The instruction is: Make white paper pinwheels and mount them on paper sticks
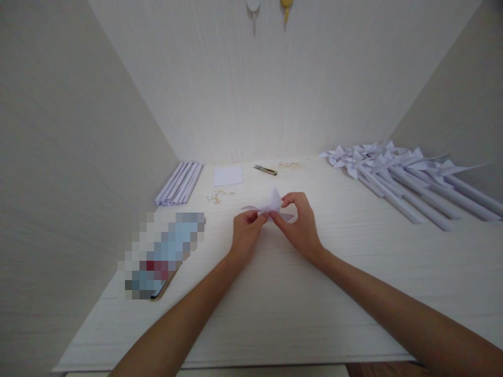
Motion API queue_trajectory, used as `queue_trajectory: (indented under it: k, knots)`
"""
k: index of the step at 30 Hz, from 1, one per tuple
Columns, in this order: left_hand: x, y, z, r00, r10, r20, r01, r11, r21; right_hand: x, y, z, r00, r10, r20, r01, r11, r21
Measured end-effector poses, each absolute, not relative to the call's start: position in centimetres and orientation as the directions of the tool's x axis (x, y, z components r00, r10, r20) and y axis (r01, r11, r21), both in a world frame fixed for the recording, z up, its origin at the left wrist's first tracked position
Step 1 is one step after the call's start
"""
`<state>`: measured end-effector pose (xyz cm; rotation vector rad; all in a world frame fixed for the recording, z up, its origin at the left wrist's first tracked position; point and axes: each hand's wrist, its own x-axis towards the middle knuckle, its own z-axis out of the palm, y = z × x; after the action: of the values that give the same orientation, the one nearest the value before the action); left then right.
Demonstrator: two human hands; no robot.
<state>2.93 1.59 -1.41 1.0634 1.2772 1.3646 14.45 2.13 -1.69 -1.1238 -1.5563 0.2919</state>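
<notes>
Both hands pinching a paper pinwheel head (271, 206).
Left hand (245, 233) and right hand (301, 225) clamp it, nearer than the utility knife (265, 169); keep folded corners centred.

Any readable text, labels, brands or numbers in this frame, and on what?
None can be read. The flat object at the table's left is pixelated, so any print on it is illegible. The folded paper in both hands, the paper sheet, the rolled paper tubes, the paper pinwheels and the utility knife show no visible text.
</notes>
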Motion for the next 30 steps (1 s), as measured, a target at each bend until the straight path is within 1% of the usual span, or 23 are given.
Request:
queue_trajectory:
  k: [3,5,7,11,14,15,17,19,21,23,26,30]
  knots:
    - [2.7,1.5,-1.4,-0.155,0.987,0.029,-0.012,-0.031,0.999,14.6,2.6,-2.0,0.073,0.830,0.552,0.313,0.507,-0.803]
    - [2.7,1.4,-1.3,-0.172,0.983,0.057,0.047,-0.050,0.998,14.6,2.8,-2.2,0.026,0.863,0.505,0.243,0.484,-0.840]
    - [2.7,1.4,-1.2,-0.182,0.979,0.089,0.091,-0.073,0.993,14.6,2.8,-2.3,0.007,0.878,0.479,0.233,0.465,-0.854]
    - [2.6,1.4,-1.0,-0.182,0.969,0.166,0.128,-0.144,0.981,14.6,2.6,-2.0,-0.013,0.881,0.473,0.227,0.464,-0.856]
    - [2.5,1.6,-1.0,-0.152,0.960,0.234,0.199,-0.202,0.959,14.6,2.5,-1.8,-0.007,0.898,0.440,0.207,0.432,-0.878]
    - [2.4,1.7,-1.0,-0.136,0.958,0.253,0.221,-0.219,0.950,14.6,2.5,-1.8,-0.005,0.911,0.413,0.180,0.407,-0.895]
    - [2.4,1.8,-1.1,-0.116,0.957,0.266,0.221,-0.236,0.946,14.6,2.6,-1.8,-0.016,0.941,0.337,0.075,0.337,-0.939]
    - [2.4,1.9,-1.3,-0.128,0.966,0.226,0.126,-0.211,0.969,14.5,2.7,-1.8,-0.035,0.967,0.253,-0.071,0.250,-0.966]
    - [2.5,1.9,-1.5,-0.147,0.980,0.136,-0.037,-0.142,0.989,14.5,2.8,-1.9,-0.045,0.980,0.195,-0.199,0.183,-0.963]
    - [2.8,1.8,-1.6,-0.120,0.992,0.040,-0.211,-0.065,0.975,14.5,2.9,-1.9,-0.041,0.985,0.165,-0.280,0.147,-0.949]
    - [3.2,1.5,-1.4,-0.064,0.997,-0.046,-0.377,0.018,0.926,14.5,2.8,-1.9,-0.027,0.990,0.138,-0.332,0.121,-0.936]
    - [3.7,1.0,-0.8,-0.070,0.990,-0.120,-0.487,0.071,0.871,14.3,2.7,-1.9,-0.030,0.990,0.135,-0.352,0.116,-0.929]
